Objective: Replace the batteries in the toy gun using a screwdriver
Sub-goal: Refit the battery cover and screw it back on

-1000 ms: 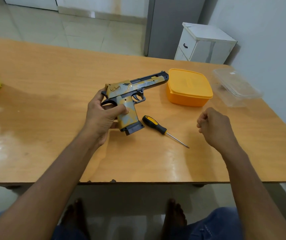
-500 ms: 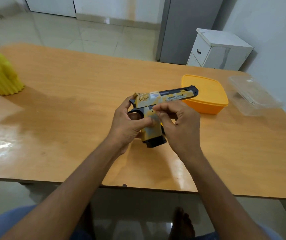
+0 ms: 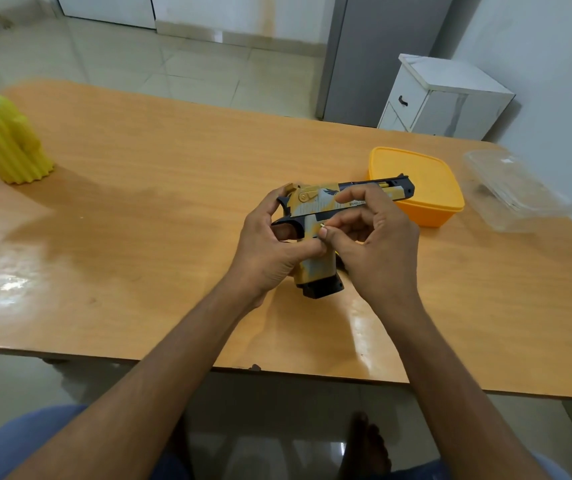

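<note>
While the left hand grips the handle of the toy gun just above the table at the middle of the frame, the right hand pinches a tiny brass-coloured piece, too small to identify, against the gun's side. The barrel points toward the orange box at centre right, with a clear container beyond it and a yellow pot at the left edge.
</note>
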